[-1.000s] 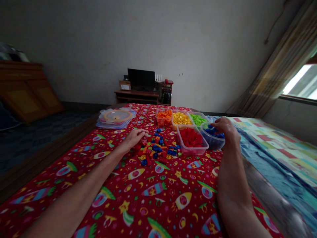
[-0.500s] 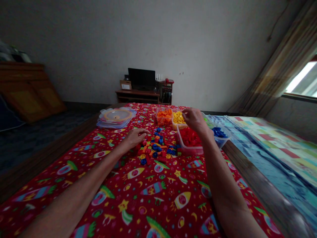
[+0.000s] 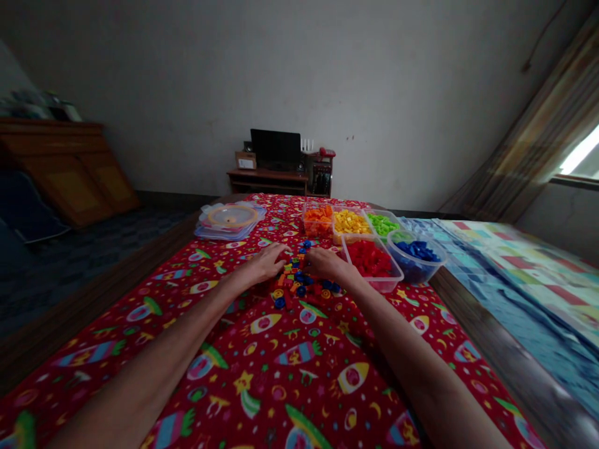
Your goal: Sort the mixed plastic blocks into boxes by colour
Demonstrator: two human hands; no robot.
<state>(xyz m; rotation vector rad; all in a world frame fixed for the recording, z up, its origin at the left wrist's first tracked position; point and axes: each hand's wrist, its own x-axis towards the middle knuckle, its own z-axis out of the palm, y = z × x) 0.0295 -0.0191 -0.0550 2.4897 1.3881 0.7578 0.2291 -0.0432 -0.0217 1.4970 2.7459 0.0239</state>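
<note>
A loose pile of small toy building pieces [image 3: 294, 274] in red, orange, yellow and blue, some shaped like wheels, lies on the red patterned tablecloth [image 3: 262, 355]. At the pile's left edge is my left hand [image 3: 266, 263], its thumb and index finger apart and nothing visible between them. My right hand [image 3: 327, 264] reaches down onto the pile's right side with bent fingers; their tips are hidden, so a grip cannot be made out. Just right of it stands a clear tub of red pieces [image 3: 370, 259].
Behind the red tub are tubs of orange pieces [image 3: 318, 219], yellow pieces [image 3: 350, 221] and green pieces [image 3: 382, 223]. A round tub of blue pieces [image 3: 416, 251] stands near the table's right edge. Stacked lids [image 3: 231, 219] lie at the back left. A bed [image 3: 528, 268] adjoins the right.
My right hand has moved from above the yellow tub, leftward and down to the pile. My left hand stays at the pile's left edge. The view has shifted slightly.
</note>
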